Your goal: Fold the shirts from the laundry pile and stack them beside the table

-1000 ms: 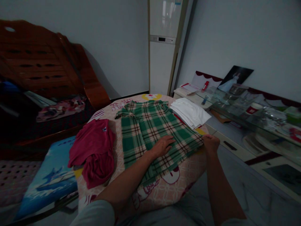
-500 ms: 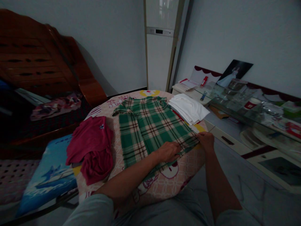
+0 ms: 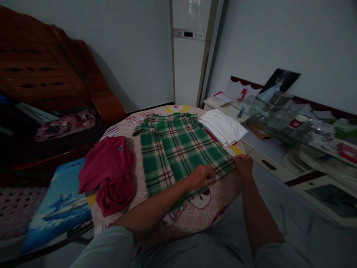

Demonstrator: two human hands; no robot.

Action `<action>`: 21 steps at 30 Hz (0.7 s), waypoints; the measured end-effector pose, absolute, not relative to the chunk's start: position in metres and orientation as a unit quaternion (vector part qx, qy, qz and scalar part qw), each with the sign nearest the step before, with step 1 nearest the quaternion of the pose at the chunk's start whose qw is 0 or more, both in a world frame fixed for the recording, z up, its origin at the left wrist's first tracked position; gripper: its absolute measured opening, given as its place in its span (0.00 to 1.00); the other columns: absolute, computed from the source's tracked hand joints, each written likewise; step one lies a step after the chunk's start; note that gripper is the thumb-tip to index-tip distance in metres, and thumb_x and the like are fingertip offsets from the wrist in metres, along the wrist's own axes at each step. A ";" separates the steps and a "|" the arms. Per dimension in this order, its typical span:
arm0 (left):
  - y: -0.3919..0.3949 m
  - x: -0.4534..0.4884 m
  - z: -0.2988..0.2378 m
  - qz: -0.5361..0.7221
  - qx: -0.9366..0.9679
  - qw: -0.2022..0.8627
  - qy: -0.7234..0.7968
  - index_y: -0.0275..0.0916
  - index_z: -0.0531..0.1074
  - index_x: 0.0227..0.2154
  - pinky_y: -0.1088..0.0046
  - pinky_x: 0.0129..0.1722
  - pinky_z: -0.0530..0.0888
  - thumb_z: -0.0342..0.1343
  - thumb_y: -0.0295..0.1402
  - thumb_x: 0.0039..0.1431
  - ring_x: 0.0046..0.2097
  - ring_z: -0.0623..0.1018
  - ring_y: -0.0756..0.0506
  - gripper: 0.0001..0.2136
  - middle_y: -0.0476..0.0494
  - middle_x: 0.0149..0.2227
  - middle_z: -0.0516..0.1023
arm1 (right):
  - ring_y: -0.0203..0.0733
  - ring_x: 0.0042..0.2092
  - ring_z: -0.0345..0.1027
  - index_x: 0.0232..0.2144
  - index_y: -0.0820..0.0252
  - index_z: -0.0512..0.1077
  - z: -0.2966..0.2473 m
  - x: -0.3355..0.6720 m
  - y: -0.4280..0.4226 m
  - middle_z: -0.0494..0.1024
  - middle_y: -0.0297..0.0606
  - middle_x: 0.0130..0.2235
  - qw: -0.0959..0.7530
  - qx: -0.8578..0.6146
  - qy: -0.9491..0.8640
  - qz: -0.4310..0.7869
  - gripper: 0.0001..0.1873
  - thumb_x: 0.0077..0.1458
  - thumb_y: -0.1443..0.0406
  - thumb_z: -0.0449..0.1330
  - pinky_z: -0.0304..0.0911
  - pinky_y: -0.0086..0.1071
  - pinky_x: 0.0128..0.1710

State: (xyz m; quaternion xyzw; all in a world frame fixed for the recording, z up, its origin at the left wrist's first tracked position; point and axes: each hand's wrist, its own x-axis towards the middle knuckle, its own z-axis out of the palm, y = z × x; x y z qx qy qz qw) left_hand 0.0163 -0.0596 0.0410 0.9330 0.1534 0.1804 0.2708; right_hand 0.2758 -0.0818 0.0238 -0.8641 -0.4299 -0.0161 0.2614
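A green plaid short-sleeved shirt (image 3: 181, 143) lies spread over the table, its collar end away from me and its hem towards me. My right hand (image 3: 243, 165) pinches the hem's right corner at the table edge. Over the lower part of the shirt is my left hand (image 3: 202, 176), fingers curled into a loose fist with nothing visible in it. Whether that hand touches the cloth is hard to tell.
A maroon garment (image 3: 111, 163) lies bunched at the table's left. Folded white cloth (image 3: 223, 126) sits at its right edge. The patterned tablecloth (image 3: 195, 219) hangs in front. A wooden bench (image 3: 108, 106) stands left, a glass-topped cabinet (image 3: 267, 130) right.
My left hand, flatter on the shirt before, has curled its fingers and lifted slightly. My right hand keeps its pinch on the corner.
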 end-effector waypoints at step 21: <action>-0.039 0.008 0.037 0.296 0.798 0.456 0.261 0.33 0.75 0.47 0.64 0.53 0.71 0.47 0.34 0.65 0.51 0.77 0.41 0.15 0.35 0.48 0.79 | 0.42 0.26 0.70 0.28 0.62 0.77 0.075 0.212 -0.079 0.78 0.38 0.24 0.467 -0.679 -0.513 0.241 0.17 0.41 0.54 0.63 0.63 0.32 0.25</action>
